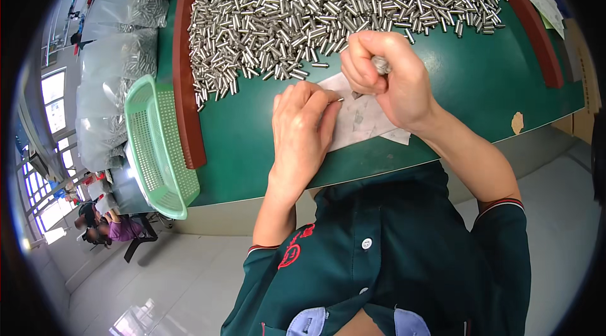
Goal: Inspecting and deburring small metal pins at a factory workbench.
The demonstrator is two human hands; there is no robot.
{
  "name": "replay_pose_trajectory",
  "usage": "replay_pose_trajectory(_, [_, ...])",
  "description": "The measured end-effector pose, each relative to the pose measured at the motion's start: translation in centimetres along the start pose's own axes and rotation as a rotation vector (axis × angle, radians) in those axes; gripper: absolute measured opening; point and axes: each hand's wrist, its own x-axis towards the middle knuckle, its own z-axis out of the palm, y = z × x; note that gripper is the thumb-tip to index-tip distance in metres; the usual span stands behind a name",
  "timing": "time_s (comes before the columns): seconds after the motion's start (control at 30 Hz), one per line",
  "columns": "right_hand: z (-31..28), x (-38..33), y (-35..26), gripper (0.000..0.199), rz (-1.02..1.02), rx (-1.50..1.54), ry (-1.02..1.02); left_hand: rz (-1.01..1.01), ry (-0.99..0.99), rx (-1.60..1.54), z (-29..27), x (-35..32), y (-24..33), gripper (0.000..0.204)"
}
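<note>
Pin (pixel 341 100) is showing over the paper (pixel 375 122); contact cannot be told. At the paper's left edge, the left hand (pixel 300 121) is pinching it in a fingertip grip. Above the paper's right part, the right hand (pixel 401 80) is clenching its grip around a grey object (pixel 380 64), kind unclear. Loose pins (pixel 341 7) are lying heaped beyond the paper on the worktop (pixel 467 93); a green basket (pixel 166 112) is standing left of it.

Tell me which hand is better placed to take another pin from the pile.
Probably the left hand: it pinches a small metal pin near the pile of pins, while the right hand is fisted around a greyish object.
</note>
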Motion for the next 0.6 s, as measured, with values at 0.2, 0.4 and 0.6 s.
replay_pose_trajectory(0.2, [0.05,0.51,-0.49,0.040,-0.107,0.271,-0.006,-0.006,0.072,-0.012,0.43,0.40,-0.12,0.009])
replay_pose_trajectory(0.4, [0.52,0.69,-0.16,0.043,-0.097,0.246,0.075,-0.010,0.082,-0.005,0.76,0.53,-0.07,0.008])
replay_pose_trajectory(0.6, [0.85,1.00,-0.16,0.042,-0.094,0.185,0.188,-0.022,0.090,-0.015,0.84,0.53,-0.03,0.009])
